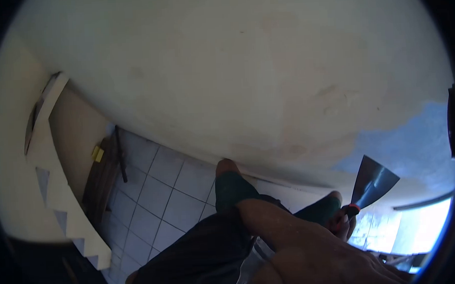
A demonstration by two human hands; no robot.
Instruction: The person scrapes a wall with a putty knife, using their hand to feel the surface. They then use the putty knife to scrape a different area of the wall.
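Observation:
My right hand (342,224) is closed around the red and black handle of a putty knife (372,185). Its wide metal blade points up and to the right, close to a bluish patch of wall in this view. Nearer the camera, a bare arm (303,240) fills the lower middle and covers part of my body. My left hand does not show. Beside the arm is a piece of clear plastic (255,261), partly hidden.
A pale wall (225,81) with patchy areas spans the upper view. Below are white floor tiles (161,195), my legs in dark and green clothing (192,255), and dark wooden boards (98,183) with a yellow block (97,154). A stepped white edge (62,200) runs down the left.

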